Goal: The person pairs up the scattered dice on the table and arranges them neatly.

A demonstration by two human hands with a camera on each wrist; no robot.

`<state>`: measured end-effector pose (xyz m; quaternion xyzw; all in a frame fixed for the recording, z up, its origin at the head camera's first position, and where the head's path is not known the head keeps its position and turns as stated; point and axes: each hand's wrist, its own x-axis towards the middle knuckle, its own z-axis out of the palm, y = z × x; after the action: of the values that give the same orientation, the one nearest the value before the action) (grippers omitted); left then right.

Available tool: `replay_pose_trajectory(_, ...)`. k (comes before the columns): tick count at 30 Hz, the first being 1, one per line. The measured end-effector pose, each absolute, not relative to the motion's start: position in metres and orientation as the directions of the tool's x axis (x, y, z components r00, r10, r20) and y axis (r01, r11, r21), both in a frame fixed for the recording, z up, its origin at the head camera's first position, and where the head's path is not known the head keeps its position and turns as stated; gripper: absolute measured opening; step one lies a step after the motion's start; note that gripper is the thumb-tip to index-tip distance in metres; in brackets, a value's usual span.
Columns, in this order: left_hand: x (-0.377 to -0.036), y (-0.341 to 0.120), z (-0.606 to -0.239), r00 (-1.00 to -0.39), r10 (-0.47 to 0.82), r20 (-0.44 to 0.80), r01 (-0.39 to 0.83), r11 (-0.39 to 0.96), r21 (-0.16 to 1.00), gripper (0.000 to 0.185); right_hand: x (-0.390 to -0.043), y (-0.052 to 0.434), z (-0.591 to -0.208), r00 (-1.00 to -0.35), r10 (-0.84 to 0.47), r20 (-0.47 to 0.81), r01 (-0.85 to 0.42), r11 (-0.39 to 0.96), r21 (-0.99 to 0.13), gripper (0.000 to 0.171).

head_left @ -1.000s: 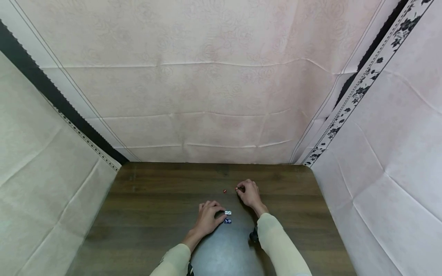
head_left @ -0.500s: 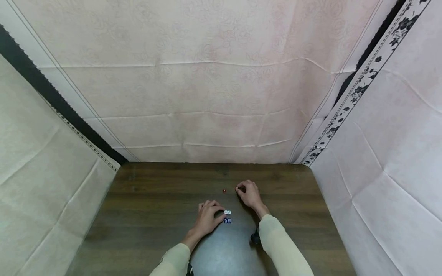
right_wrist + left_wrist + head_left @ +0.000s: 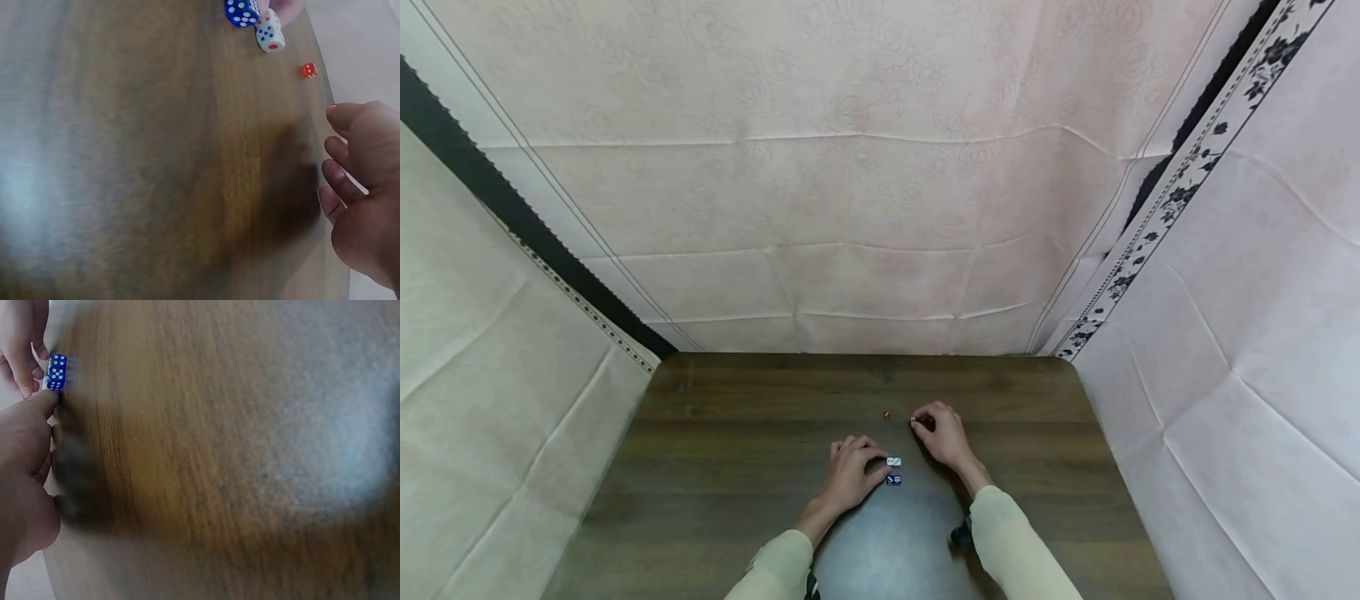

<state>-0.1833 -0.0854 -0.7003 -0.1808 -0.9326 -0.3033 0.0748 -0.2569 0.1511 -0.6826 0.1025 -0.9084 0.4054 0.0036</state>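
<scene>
Two white dice (image 3: 893, 462) sit side by side on the table, with two blue dice (image 3: 893, 480) in a row just in front of them. My left hand (image 3: 850, 473) holds the left white die between thumb and index finger; in the right wrist view its thumb tip lies between the blue dice (image 3: 241, 11) and the white dice (image 3: 269, 34). A small red die (image 3: 887, 414) lies farther back. To the right of it, my right hand (image 3: 945, 433) pinches another small red die (image 3: 913, 419) by thumb and index fingertips, mostly hidden in the right wrist view.
The brown wood-grain table (image 3: 737, 433) has its far edge against a pale patterned cloth (image 3: 850, 208). More cloth hangs at the left and right sides. A dark wrist strap (image 3: 961, 536) shows below the right sleeve.
My right hand has come slightly nearer to me with the red die between its fingertips. The left hand and the white, blue and other red dice stay where they were.
</scene>
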Motion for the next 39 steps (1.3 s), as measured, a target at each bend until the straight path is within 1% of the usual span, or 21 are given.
replay_pose_trajectory(5,-0.184,-0.085,-0.700,-0.921,0.293,0.257,0.388,0.745,0.542,0.017,-0.247,0.150,-0.682,-0.973,-0.201,0.116,-0.221,0.646,-0.731,0.005)
replay_pose_trajectory(13,-0.184,-0.086,-0.702,-0.921,0.289,0.263,0.388,0.745,0.542,0.017,-0.234,0.145,-0.680,-0.954,-0.275,0.116,-0.275,0.658,-0.701,0.005)
replay_pose_trajectory(18,-0.183,-0.085,-0.701,-0.919,0.290,0.268,0.393,0.744,0.540,0.017,-0.230,0.141,-0.681,-0.944,-0.312,0.104,-0.292,0.646,-0.705,0.006)
replay_pose_trajectory(25,-0.183,-0.085,-0.702,-0.915,0.290,0.279,0.399,0.747,0.532,0.017,-0.227,0.137,-0.684,-0.938,-0.330,0.103,-0.305,0.651,-0.695,0.005)
replay_pose_trajectory(31,-0.183,-0.085,-0.703,-0.917,0.290,0.273,0.396,0.743,0.540,0.016,-0.227,0.136,-0.688,-0.938,-0.332,0.097,-0.306,0.667,-0.679,0.013)
replay_pose_trajectory(36,-0.183,-0.086,-0.703,-0.915,0.293,0.277,0.401,0.736,0.546,0.017,-0.226,0.135,-0.689,-0.934,-0.341,0.103,-0.319,0.669,-0.671,0.005)
replay_pose_trajectory(39,-0.183,-0.086,-0.703,-0.915,0.294,0.278,0.402,0.735,0.547,0.017,-0.225,0.134,-0.689,-0.932,-0.345,0.108,-0.325,0.667,-0.670,0.005)
